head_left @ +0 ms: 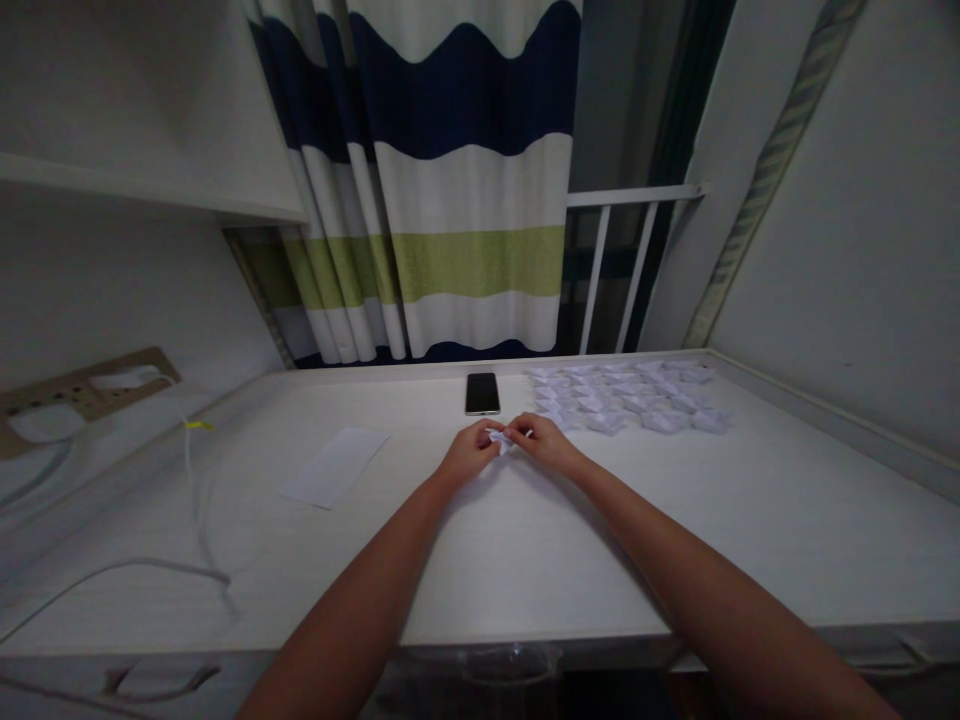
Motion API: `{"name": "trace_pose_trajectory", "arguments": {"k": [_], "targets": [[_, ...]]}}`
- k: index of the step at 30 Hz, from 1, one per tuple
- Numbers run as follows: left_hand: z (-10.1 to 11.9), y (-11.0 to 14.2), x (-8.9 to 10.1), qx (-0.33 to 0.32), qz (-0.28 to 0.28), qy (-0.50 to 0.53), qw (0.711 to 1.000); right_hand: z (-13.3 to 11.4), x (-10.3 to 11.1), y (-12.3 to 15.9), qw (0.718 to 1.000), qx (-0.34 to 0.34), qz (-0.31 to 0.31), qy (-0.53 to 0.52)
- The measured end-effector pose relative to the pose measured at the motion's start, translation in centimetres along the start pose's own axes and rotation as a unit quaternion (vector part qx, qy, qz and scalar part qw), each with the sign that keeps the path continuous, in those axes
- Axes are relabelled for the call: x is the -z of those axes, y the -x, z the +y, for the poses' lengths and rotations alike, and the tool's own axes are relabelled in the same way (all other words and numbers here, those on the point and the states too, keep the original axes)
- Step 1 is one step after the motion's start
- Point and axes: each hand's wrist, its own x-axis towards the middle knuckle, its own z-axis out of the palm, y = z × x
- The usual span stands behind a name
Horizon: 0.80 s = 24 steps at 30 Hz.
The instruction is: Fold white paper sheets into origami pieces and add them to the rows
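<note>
Both hands (504,446) pinching small folded paper (502,440), fingertips together, forearms angled inward

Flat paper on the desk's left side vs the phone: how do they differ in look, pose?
The white paper sheet is pale; the phone has a dark screen with a light edge.
The sheet lies at a slant, left of the forearms; the phone sits nearly square to the desk's back edge, just beyond the hands.
The sheet covers more desk than the phone.
Shared: both lie flat on the white desk, untouched.
</note>
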Motion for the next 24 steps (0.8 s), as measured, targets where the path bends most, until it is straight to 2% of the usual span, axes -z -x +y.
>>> {"name": "trace_pose_trajectory", "arguments": {"k": [10, 14, 24], "targets": [[1.4, 0.0, 0.1, 0.04, 0.059, 0.132, 0.989, -0.6, 0.0, 0.2, 0.997, 0.074, 0.036, -0.01], [1.5, 0.0, 0.1, 0.049, 0.045, 0.16, 0.985, -0.6, -0.3, 0.4, 0.995, 0.088, 0.044, -0.007], [2.4, 0.3, -0.2, 0.063, 0.038, 0.29, 0.954, -1.1, -0.6, 0.4, 0.99, 0.054, 0.077, -0.105]]}}
